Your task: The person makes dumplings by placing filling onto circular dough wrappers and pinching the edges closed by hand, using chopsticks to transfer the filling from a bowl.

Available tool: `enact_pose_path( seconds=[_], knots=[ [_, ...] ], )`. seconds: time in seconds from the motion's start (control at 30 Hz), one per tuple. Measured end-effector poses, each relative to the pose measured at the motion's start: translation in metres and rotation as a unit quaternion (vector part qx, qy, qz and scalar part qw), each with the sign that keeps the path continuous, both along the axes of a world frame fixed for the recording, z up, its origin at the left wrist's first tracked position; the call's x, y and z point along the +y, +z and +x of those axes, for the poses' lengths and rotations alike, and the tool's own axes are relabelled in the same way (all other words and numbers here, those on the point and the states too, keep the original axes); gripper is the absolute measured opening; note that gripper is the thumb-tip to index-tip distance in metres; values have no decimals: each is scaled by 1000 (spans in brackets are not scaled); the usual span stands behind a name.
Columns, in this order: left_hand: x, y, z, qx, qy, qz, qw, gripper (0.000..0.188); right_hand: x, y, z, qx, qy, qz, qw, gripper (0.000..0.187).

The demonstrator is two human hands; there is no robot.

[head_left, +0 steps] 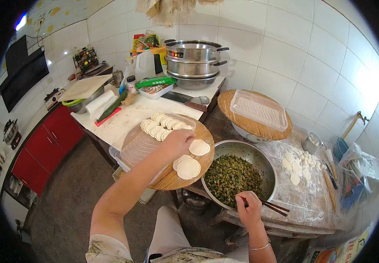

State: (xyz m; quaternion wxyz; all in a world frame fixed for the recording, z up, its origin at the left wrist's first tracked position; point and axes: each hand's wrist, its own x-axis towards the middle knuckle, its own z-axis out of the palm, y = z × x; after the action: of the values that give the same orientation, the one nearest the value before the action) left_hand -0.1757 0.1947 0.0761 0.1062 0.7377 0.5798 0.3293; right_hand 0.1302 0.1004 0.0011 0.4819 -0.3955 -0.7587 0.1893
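Observation:
My left hand [180,142] reaches over a round woven tray [205,168], its fingers bent together beside rows of folded dumplings [159,125]. Whatever those fingers hold, if anything, is hidden. The dumplings lie in a clear plastic container [139,147] on the tray. Close to the hand are flat round dough wrappers [188,168], with more wrappers [199,147] just right of it. My right hand [248,208] is closed around dark chopsticks [275,207] at the near rim of a large metal bowl [270,168]. Chopped green filling [233,177] fills much of the bowl.
On the floured table at right are dough pieces [297,166], a rolling pin [330,190] and a plastic bag [360,175]. Behind the bowl, a woven lid [224,105] carries a clear container [259,109]. A stacked steamer [196,61] and cleaver [185,100] occupy the white counter.

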Motion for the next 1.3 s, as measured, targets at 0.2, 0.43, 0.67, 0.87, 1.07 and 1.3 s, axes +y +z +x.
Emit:
enact_pose_path(
  seconds=[0.2, 0.43, 0.67, 0.87, 1.07, 1.3],
  knots=[
    [-24, -29, 19, 170, -51, -96, 979, 22, -6, -4, 11, 13, 0, 3, 1000, 3],
    [-21, -44, 15, 196, -10, -77, 978, 15, -17, -1, 16, 18, 19, 5, 1000, 4],
    [-22, -32, 13, 151, 41, -154, 976, 15, -30, -2, 34, 13, -15, -13, 1000, 4],
    [-35, -13, 19, 46, 16, -5, 999, 11, -49, -22, 63, 7, -119, -77, 990, 10],
    [-43, 2, 23, -645, -64, -140, 748, 21, -29, -31, 90, 168, -215, -193, 943, 26],
    [-65, -38, 68, -706, -104, -186, 675, 31, 0, -19, 98, 107, -208, -164, 958, 26]
  ],
)
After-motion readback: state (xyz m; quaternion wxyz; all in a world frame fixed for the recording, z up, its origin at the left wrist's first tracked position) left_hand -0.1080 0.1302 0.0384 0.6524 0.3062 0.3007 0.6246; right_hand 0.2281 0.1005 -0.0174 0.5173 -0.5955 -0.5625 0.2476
